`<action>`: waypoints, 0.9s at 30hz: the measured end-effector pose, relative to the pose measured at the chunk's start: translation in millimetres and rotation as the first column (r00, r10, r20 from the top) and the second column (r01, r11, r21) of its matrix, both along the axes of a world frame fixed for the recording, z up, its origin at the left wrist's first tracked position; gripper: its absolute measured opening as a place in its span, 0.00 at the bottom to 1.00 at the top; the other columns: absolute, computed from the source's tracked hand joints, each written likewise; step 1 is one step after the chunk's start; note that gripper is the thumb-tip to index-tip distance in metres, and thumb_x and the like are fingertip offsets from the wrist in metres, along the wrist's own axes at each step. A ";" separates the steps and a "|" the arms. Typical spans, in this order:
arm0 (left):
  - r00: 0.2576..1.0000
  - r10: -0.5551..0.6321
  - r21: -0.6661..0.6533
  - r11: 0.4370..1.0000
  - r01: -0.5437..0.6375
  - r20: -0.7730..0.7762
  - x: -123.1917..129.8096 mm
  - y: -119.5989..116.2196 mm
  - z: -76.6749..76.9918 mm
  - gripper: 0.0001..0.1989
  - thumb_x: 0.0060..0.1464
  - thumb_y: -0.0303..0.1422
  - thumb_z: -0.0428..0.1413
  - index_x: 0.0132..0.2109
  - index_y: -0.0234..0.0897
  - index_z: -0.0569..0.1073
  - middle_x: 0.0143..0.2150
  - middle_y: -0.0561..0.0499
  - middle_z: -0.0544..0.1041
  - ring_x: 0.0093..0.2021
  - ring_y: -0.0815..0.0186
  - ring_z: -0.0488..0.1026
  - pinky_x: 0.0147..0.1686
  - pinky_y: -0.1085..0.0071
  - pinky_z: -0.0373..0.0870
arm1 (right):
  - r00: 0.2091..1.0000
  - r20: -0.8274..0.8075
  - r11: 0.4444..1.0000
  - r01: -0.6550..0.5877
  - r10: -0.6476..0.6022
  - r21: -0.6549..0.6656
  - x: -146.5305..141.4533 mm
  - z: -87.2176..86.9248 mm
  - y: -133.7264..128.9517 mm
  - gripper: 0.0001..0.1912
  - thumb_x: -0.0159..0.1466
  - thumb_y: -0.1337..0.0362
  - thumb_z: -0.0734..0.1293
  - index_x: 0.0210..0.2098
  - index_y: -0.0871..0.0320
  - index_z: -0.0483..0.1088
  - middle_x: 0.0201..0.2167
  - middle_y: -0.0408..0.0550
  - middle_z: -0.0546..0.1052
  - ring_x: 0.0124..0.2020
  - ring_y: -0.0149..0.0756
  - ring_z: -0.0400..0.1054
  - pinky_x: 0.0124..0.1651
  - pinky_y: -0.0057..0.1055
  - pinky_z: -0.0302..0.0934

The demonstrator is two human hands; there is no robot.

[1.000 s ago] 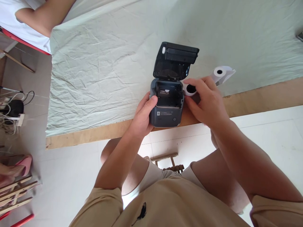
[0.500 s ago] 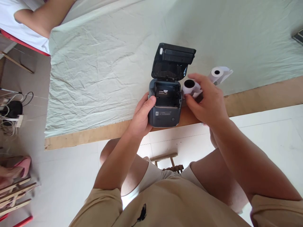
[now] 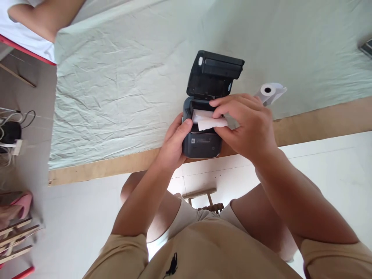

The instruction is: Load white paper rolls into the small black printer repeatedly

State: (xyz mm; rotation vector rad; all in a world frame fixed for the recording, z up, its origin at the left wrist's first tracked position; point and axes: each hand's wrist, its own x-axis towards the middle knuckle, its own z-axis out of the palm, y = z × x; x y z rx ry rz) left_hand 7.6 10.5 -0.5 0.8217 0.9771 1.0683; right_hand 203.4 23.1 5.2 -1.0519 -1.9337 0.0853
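Observation:
A dark label printer (image 3: 202,145) stands at the table's near edge with its black lid (image 3: 215,71) raised. My left hand (image 3: 175,140) grips the printer's left side, thumb on its rim. A white paper roll (image 3: 203,115) lies across the printer's open compartment, its loose end towards me. My right hand (image 3: 247,122) holds the roll's right end between fingers and thumb, hiding that end. To the right of this hand, a second white paper roll (image 3: 267,90) rests on the cloth with a loose flap.
Pale green cloth (image 3: 122,89) covers the table, leaving a wooden front edge (image 3: 101,169) bare. Another person's arm (image 3: 49,19) rests at the top left. A dark object (image 3: 366,47) sits at the far right. Cables and a stool are on the floor at left.
My right hand has moved left with the paper roll, from beside the printer to over its compartment. The roll has turned to lie crosswise. My left hand keeps its hold.

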 end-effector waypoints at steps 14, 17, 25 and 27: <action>0.999 -0.042 0.061 0.997 0.042 -0.009 -6.3 -4.1 -2.2 0.37 0.47 0.46 0.79 0.61 0.50 0.77 0.47 0.48 0.86 0.53 0.46 0.87 0.44 0.58 0.84 | 0.969 -0.243 0.989 -0.003 -0.034 -0.149 9.3 -9.1 -2.7 0.33 0.69 0.60 0.66 0.72 0.40 0.58 0.76 0.55 0.67 0.75 0.58 0.69 0.67 0.61 0.72; 1.000 -0.021 0.061 0.998 0.022 -0.020 -7.2 -4.4 -2.9 0.37 0.47 0.47 0.79 0.62 0.50 0.77 0.44 0.48 0.84 0.52 0.46 0.87 0.44 0.58 0.83 | 0.927 -0.374 0.982 -0.097 0.029 -0.164 10.6 -16.4 -1.8 0.28 0.74 0.53 0.63 0.72 0.40 0.57 0.71 0.55 0.75 0.71 0.53 0.74 0.71 0.59 0.71; 0.999 -0.035 0.087 0.996 0.035 -0.010 -8.6 -5.4 -2.3 0.36 0.52 0.52 0.77 0.63 0.50 0.76 0.51 0.49 0.87 0.51 0.49 0.89 0.42 0.60 0.86 | 0.942 -0.324 0.912 -0.203 0.084 -0.355 8.2 -27.7 -3.5 0.25 0.76 0.49 0.66 0.70 0.44 0.66 0.66 0.54 0.80 0.63 0.52 0.80 0.64 0.58 0.78; 0.999 -0.043 0.065 0.997 0.043 0.002 -7.7 -6.1 -1.4 0.33 0.55 0.56 0.74 0.61 0.48 0.76 0.52 0.46 0.88 0.55 0.45 0.89 0.44 0.58 0.87 | 0.941 -0.311 0.873 -0.263 0.137 -0.412 9.0 -30.3 -1.9 0.28 0.76 0.48 0.67 0.72 0.43 0.65 0.64 0.52 0.81 0.57 0.50 0.81 0.59 0.55 0.81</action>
